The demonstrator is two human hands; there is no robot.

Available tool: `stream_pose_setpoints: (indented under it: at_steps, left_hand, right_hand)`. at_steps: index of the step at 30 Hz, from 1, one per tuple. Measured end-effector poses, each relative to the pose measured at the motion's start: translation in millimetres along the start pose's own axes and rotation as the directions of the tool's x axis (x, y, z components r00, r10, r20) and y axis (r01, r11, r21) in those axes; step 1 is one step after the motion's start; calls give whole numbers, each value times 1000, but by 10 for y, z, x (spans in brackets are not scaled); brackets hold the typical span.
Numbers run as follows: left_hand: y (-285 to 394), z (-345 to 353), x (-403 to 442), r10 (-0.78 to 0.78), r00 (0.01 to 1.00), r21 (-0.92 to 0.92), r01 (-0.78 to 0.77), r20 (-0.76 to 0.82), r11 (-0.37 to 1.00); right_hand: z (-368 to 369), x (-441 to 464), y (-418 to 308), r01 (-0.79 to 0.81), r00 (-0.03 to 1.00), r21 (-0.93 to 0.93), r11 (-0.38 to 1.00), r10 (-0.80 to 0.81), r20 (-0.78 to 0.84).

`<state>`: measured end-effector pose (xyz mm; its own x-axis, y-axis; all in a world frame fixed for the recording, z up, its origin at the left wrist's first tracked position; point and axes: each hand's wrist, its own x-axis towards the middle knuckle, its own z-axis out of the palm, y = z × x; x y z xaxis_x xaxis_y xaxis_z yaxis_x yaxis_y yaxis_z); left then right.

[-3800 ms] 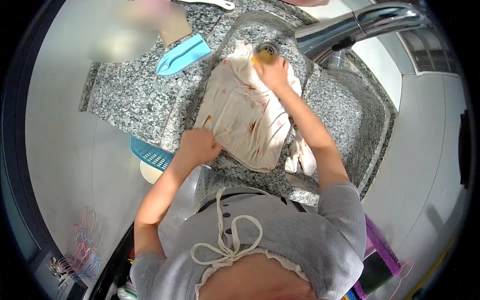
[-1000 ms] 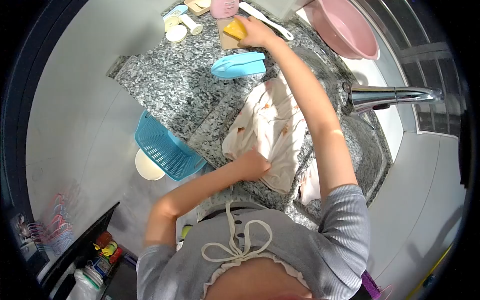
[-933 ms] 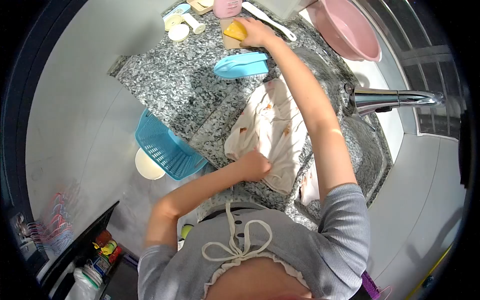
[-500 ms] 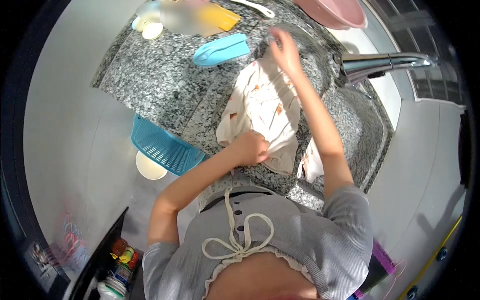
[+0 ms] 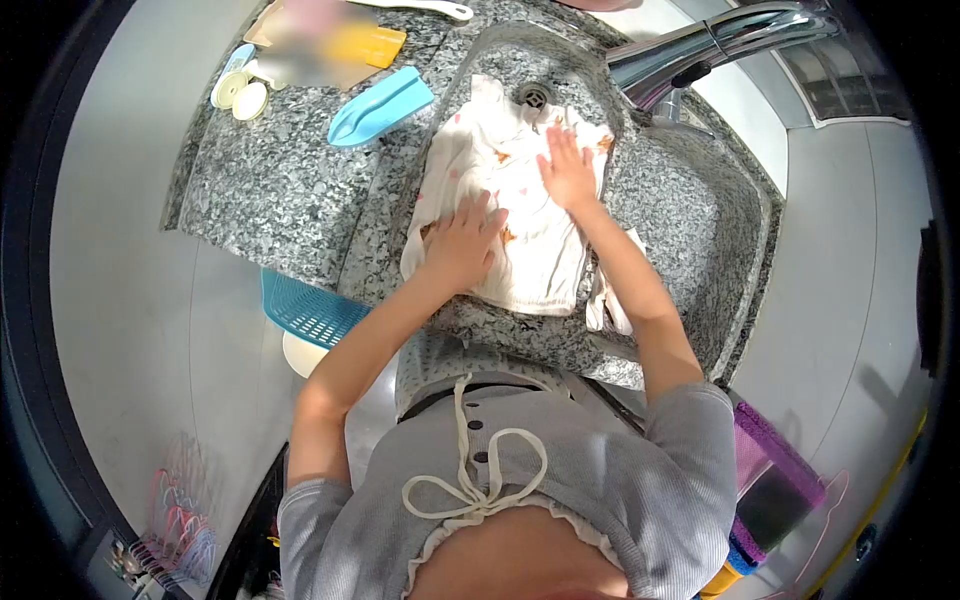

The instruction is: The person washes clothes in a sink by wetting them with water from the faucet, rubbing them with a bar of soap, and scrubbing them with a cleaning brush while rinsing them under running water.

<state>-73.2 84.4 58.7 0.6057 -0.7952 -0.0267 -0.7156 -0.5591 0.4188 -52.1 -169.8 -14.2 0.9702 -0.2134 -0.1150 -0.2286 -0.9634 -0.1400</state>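
Head view: speckled surface (image 5: 270, 200) is occupying the far left. Stone sink (image 5: 690, 240) is adjoining it, right. Stained pale garment (image 5: 515, 180) is lying spread in the sink's left section. Left hand (image 5: 465, 240) is resting on its near left part, fingers spread; right hand (image 5: 568, 175), flat, is touching its far right part. Blue tool (image 5: 380, 107) is lying left; yellow block (image 5: 385, 46), just beyond.

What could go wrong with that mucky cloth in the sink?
The off-white cloth garment lies close to the round metal drain, so it might slide over and block it. The bare left hand and bare right hand are on it near brown stains, so the mess might smear.
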Motion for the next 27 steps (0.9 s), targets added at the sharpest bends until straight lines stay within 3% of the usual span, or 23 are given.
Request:
stream_pose_setpoints:
  at_steps: [1,4,6,7,8,9,10,12,15,18,21,23,25,27]
  left_hand:
    - [-11,5,-25,0,1000,-6,0,-1,1000]
    - [-95,-43,-165,-28,1000,-44,27,-14,999]
    - [-103,-151,-321,-32,996,32,34,-83,999]
    - [-96,-217,-389,-32,993,69,40,-118,997]
    - [-83,-281,-454,-28,990,65,37,-135,997]
    - [-60,-354,-527,-24,989,59,33,-147,998]
    - [-47,-423,-576,-19,987,55,29,-161,998]
    - [-5,-552,-641,-51,997,3,51,-49,999]
    - [3,-574,-783,-66,998,0,66,19,998]
    - [-84,-468,-913,-43,999,1,43,1,999]
    - [-143,-507,-987,-27,998,-5,27,-60,1000]
    - [-143,-445,-1068,-26,993,-44,20,-119,999]
    - [-232,-315,-1142,-15,980,-82,-1,-198,997]
    - [-238,-310,-1147,36,944,-75,-64,-327,995]
  right_hand:
    - [32,79,104,-11,999,-71,997,8,-40]
    - [-3,203,131,36,988,-38,999,-41,-146]
    - [-195,243,-129,52,970,-78,996,-69,-233]
    - [-451,194,-419,184,961,67,981,-165,-223]
    - [-513,213,-626,422,864,132,897,-354,-358]
    - [-691,197,-935,527,806,48,848,-481,-344]
    - [-826,224,-1216,604,779,86,792,-565,-271]
    - [-814,430,-1592,733,649,9,680,-695,-308]
    - [-798,796,-2013,748,601,-177,640,-766,-228]
    - [-1209,831,-2293,749,662,-67,659,-743,95]
    - [-1315,407,-2260,602,798,77,795,-602,-24]
    - [-1336,-256,-2099,364,900,448,817,-433,59]
    - [-1012,-829,-1867,371,892,420,828,-443,86]
    - [-621,-912,-1688,277,935,280,919,-325,142]
